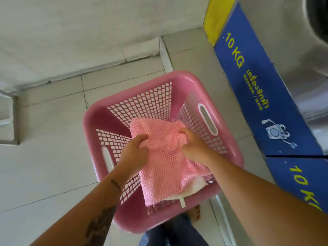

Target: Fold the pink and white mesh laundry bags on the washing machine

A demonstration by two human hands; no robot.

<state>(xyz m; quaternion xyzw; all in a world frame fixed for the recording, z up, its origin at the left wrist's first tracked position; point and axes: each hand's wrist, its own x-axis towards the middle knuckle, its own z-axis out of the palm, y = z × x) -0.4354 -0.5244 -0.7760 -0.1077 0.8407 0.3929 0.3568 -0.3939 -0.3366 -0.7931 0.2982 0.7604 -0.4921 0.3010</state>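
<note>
Left hand (134, 153) — fingers curled — grips a bunched fold of the pink mesh bag (163, 162) at its left side. Right hand (193, 146) grips the same bag at its upper right, fingers curled into the mesh. Both hands hold the bag over the open top of a pink plastic basket (177, 79) (perforated walls, one slotted handle on each of two sides), with the bag's lower end draped across the near rim. A white mesh bag (195, 188) lies beneath the pink one at that rim; a white tab hangs from its edge. The basket stands on a pale tiled floor (53, 157). To the right stands a washing machine (276, 107) — blue panel, yellow "10 KG" lettering, steel front above. Dark trousers and a bare foot (196, 213) show below the basket.
</note>
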